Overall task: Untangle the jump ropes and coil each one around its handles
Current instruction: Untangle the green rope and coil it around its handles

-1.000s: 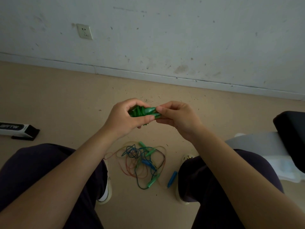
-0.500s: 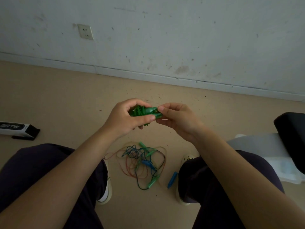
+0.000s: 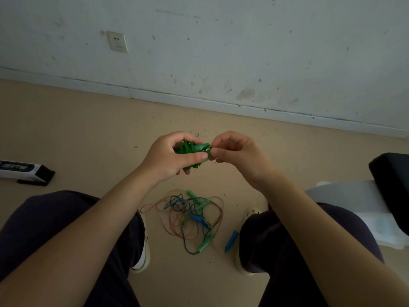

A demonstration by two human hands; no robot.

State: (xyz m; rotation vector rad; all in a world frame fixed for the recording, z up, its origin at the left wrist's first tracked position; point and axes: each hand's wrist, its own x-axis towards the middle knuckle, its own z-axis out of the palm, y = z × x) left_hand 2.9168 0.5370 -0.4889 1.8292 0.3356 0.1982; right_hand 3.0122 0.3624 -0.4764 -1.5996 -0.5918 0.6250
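While the left hand [image 3: 171, 157] wraps its curled fingers and thumb around a small bundle of dark green jump rope cord wound on pale green plastic handles [image 3: 192, 150], the right hand [image 3: 238, 155] pinches the handle tip that pokes out of that bundle, thumb and forefinger closed on it. The bundle is held in the air in front of the person's knees, above the floor, and most of its cord is hidden behind the left thumb and palm.

Below the hands, on the beige vinyl floor [image 3: 77, 129] between two pale sneakers, lies a loose tangled heap of thin blue, red, green and pale cords with green and blue handles [image 3: 191, 218]. How many ropes make up the heap I cannot tell. One blue plastic handle [image 3: 231, 241] lies at the heap's right edge, just beside the right sneaker [image 3: 251, 212]. The left sneaker [image 3: 142, 255] shows partly under the dark trouser leg.

A white and black box with printed lettering [image 3: 24, 170] lies on the floor at far left, well apart from the ropes. At right stand a black padded seat [image 3: 390, 180] and a white plastic object [image 3: 354, 200] below it. A scuffed white wall [image 3: 243, 52] carries a white wall socket [image 3: 117, 41].
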